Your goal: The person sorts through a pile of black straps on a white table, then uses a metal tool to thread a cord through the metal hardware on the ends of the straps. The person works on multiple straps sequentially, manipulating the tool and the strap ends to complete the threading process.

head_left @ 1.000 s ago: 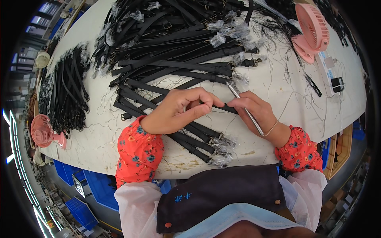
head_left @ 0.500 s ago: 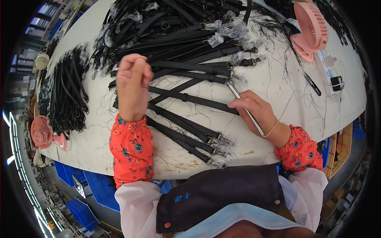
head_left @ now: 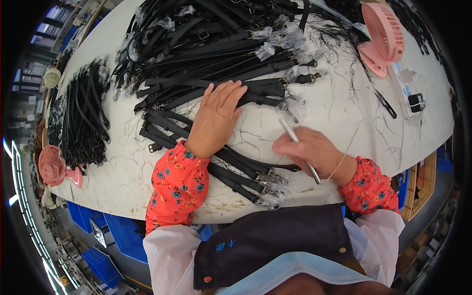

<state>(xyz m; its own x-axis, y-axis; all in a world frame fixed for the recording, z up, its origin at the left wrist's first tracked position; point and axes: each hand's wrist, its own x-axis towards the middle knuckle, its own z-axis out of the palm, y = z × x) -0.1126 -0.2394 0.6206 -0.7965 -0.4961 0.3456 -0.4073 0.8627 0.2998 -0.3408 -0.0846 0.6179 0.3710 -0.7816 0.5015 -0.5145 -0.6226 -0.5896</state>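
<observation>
My left hand (head_left: 215,118) lies palm down with its fingers stretched out over the ends of black straps (head_left: 265,87) in the middle of the table. Those straps carry metal buckles wrapped in clear plastic. In my right hand (head_left: 312,150) is a slim silver pen-shaped tool (head_left: 289,129), its upper end pointing away from me. Closer to me, a fanned group of black straps (head_left: 231,179) runs under my left wrist toward the right, with plastic-wrapped metal ends. One thin strap tip (head_left: 293,167) sticks out of that group below my right hand.
A large heap of black straps (head_left: 196,42) covers the far side. Another bundle (head_left: 83,115) lies at the left. Pink fans (head_left: 383,37) (head_left: 54,164) stand on both sides. Black-handled snips (head_left: 386,104) and a power strip (head_left: 405,88) lie right, among loose threads.
My left hand has come down and right onto the middle straps. The strap that stretched across to my right hand has left that spot; a strap tip now shows in the near group.
</observation>
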